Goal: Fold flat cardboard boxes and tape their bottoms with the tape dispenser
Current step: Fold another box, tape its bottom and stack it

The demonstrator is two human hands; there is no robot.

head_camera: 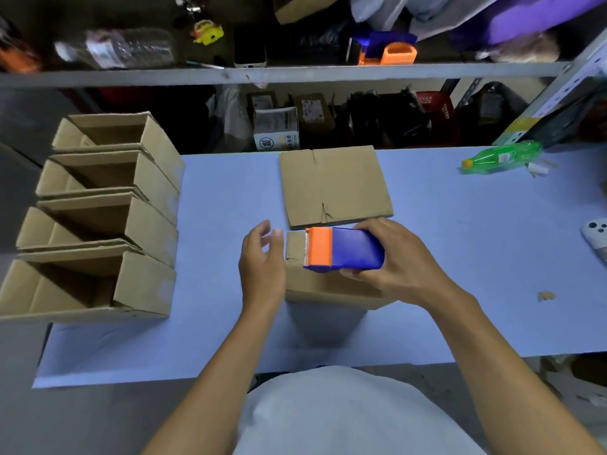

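Right hand [399, 257] around tape dispenser [345, 252] — folded box [325, 285] beneath, mostly hidden.

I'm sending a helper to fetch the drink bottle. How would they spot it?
On the blue table, look to the far right corner, below the metal shelf. The green bottle lies on its side there, the only green plastic thing, with a yellow cap.

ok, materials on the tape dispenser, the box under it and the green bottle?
Tape dispenser: looks like moulded plastic, blue body with an orange head, smooth with a slight sheen.
Box: brown corrugated cardboard, matte; creased flaps and raw cut edges show.
Green bottle: likely thin clear-green plastic, glossy and see-through, lying on its side with a yellow cap.
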